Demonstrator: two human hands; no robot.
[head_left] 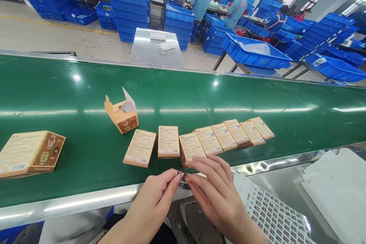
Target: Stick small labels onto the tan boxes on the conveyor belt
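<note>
So your left hand (156,198) and right hand (213,188) are right together at the near steel edge of the shiny green conveyor belt (85,95), both pinching one tiny red-and-white sticker (182,175) between the fingertips. Just past them sits a fanned row of flat tan cardboard boxes (225,135), with an opened little tan carton (122,116) standing further left. The printed sticker sheet (271,217) lies by your right wrist.

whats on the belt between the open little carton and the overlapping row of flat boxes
In the head view, two flat boxes lie apart on the green belt: one just right of the open carton, another left of the overlapping row.
</note>
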